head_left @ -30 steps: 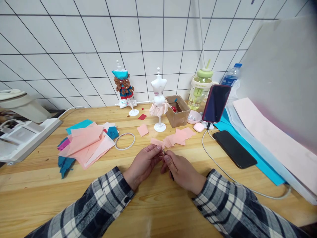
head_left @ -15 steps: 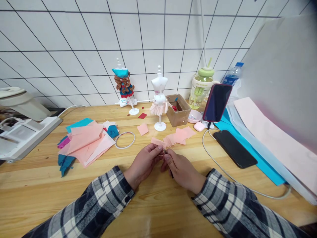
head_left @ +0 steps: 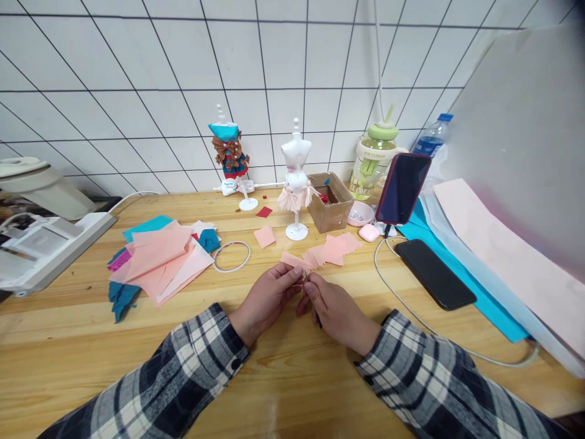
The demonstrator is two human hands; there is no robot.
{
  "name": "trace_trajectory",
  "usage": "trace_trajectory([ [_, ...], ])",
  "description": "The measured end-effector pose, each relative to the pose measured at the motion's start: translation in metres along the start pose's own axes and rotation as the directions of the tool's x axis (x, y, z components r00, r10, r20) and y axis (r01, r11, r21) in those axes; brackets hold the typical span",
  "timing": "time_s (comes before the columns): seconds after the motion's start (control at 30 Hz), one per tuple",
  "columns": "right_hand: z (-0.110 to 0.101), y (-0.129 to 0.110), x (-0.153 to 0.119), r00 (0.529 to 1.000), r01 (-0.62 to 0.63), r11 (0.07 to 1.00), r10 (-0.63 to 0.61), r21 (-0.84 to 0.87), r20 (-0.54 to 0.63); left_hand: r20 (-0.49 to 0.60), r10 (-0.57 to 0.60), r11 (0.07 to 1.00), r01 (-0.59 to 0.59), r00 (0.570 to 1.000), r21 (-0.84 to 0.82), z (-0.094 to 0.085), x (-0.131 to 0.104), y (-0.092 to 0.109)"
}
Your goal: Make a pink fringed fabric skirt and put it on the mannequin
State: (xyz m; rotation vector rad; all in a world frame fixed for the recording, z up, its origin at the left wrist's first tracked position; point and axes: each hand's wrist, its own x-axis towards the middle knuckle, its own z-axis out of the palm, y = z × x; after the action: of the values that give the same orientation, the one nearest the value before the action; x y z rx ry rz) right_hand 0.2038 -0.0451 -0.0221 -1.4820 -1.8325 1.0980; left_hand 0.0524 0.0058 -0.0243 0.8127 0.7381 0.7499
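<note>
The right hand's [head_left: 340, 312] grip pinches a slim, dark, rod-shaped tool [head_left: 319, 319], pointing far-left toward the left hand [head_left: 261, 303]; its grip I cannot tell.

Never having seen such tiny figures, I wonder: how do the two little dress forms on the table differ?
The left dress form wears a turquoise top and brown bows; the right dress form has a bare white chest and a pale pink skirt. The left dress form stands farther from the camera, the right dress form nearer. Both stand upright on round white bases.
</note>
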Motion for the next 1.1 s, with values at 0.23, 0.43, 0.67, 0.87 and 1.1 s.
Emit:
trace_trajectory([
  [0.23, -0.002, -0.002, 0.001, 1.0, -0.002, 1.0, 0.002, -0.015, 0.01, -0.006, -0.007, 1.0, 0.006, 1.0, -0.009, 0.002, -0.001, 0.001],
  [0.43, -0.005, -0.001, 0.0, 0.998, 0.005, 1.0, -0.004, -0.003, 0.068, -0.044, 0.003, 1.0, -0.004, 0.999, -0.029, -0.001, -0.001, 0.004],
  [0.67, -0.018, 0.0, -0.007, 1.0, 0.005, 0.998, -0.005, -0.066, 0.008, -0.054, -0.03, 0.998, 0.033, 0.998, 0.048, -0.017, 0.004, 0.018],
  [0.87, -0.021, 0.0, -0.006, 1.0, 0.009, 0.996, -0.008, -0.087, 0.011, 0.097, -0.1, 0.985, 0.084, 0.99, 0.153, -0.023, 0.006, 0.02],
  [1.1, -0.023, 0.003, -0.005, 0.999, -0.031, 0.996, 0.033, -0.078, 0.026, 0.096, -0.092, 0.981, 0.074, 0.991, 0.181, -0.022, 0.007, 0.018],
])
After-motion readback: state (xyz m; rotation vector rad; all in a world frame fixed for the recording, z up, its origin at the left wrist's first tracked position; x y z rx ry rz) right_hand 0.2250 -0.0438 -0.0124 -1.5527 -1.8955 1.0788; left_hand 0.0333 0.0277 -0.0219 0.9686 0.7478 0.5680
